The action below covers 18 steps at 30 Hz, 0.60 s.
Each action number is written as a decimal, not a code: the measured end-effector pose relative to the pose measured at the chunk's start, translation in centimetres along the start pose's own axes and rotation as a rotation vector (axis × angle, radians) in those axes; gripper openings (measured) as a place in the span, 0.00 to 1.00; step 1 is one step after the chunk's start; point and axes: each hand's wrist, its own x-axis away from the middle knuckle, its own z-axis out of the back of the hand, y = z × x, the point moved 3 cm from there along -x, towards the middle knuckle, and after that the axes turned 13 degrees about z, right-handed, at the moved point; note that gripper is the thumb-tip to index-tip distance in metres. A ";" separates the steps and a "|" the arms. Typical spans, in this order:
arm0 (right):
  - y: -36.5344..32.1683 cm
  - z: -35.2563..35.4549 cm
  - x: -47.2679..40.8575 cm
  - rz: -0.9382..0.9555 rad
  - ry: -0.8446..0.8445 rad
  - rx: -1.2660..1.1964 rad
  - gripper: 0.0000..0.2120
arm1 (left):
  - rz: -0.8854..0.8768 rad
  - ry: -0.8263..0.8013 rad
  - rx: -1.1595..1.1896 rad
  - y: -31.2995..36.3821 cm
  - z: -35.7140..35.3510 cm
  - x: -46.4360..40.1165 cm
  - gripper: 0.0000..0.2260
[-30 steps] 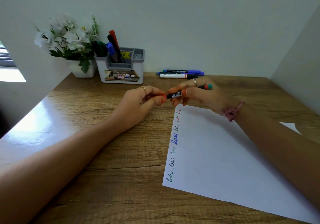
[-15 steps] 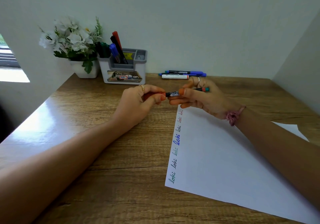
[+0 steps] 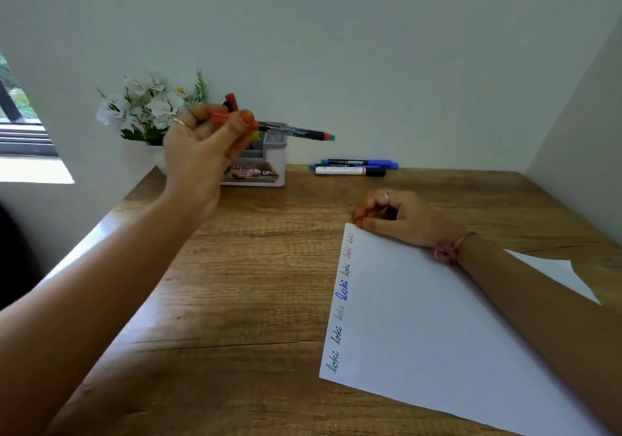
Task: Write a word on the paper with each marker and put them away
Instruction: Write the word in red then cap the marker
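My left hand (image 3: 205,152) is raised above the desk and grips a capped marker (image 3: 289,130) with a red cap and a black barrel, held level in front of the grey and white marker holder (image 3: 269,162). Other markers stick up in the holder, mostly hidden behind the hand. My right hand (image 3: 397,216) rests on the desk at the top corner of the white paper (image 3: 454,328), fingers curled, holding nothing. Small words in green, black, blue and red run down the paper's left edge. Three markers (image 3: 353,166) lie by the wall.
A white pot of white flowers (image 3: 148,109) stands left of the holder. The wooden desk (image 3: 242,284) is closed in by walls at the back and right. A window is at far left.
My left hand has lifted the capped marker away from my right hand and up toward the holder. My right hand has let go and settled at the paper's corner.
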 end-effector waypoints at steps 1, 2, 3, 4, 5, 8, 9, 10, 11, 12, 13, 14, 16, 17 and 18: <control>0.1 0.1 0.0 0.000 0.003 0.004 0.05 | -0.055 0.013 -0.011 0.9 0.1 -0.4 0.13; 0.2 0.1 0.0 -0.004 0.007 0.000 0.04 | -0.109 0.034 -0.041 1.7 0.3 -0.8 0.14; 0.1 0.2 0.0 -0.007 0.015 -0.008 0.05 | -0.166 0.063 -0.098 2.5 0.3 -1.2 0.15; -0.1 0.2 0.1 -0.012 0.022 -0.018 0.07 | -0.227 0.098 -0.181 3.3 0.3 -1.8 0.16; -0.2 0.1 0.1 -0.018 0.025 -0.023 0.07 | -0.287 0.133 -0.280 4.0 0.2 -2.3 0.18; -0.3 0.2 0.0 -0.015 0.021 -0.001 0.06 | -0.424 0.219 -0.522 5.5 0.0 -4.4 0.20; -0.4 0.2 0.0 -0.014 0.021 0.002 0.07 | -0.448 0.237 -0.578 5.7 -0.1 -5.0 0.19; -0.4 0.2 0.0 -0.013 0.023 -0.001 0.08 | -0.467 0.250 -0.631 5.8 -0.1 -5.6 0.18; -0.5 0.2 0.1 -0.010 0.023 0.000 0.10 | -0.487 0.264 -0.689 5.8 -0.3 -6.1 0.17; -0.7 0.2 0.1 -0.004 0.019 0.003 0.11 | -0.507 0.278 -0.749 5.6 -0.4 -6.5 0.16; -0.8 0.3 0.1 0.001 0.017 0.008 0.12 | -0.520 0.289 -0.804 5.4 -0.6 -6.9 0.16; -0.9 0.3 0.1 0.005 0.018 0.007 0.13 | -0.524 0.295 -0.847 5.1 -0.6 -7.2 0.16; -1.1 0.3 0.1 0.005 0.020 0.008 0.13 | -0.512 0.296 -0.904 4.4 -0.5 -7.7 0.15; -1.1 0.3 0.0 0.004 0.019 0.009 0.13 | -0.498 0.294 -0.922 4.0 -0.4 -7.8 0.14; -1.1 0.3 0.0 0.004 0.019 0.009 0.13 | -0.480 0.286 -0.940 3.5 -0.3 -7.9 0.12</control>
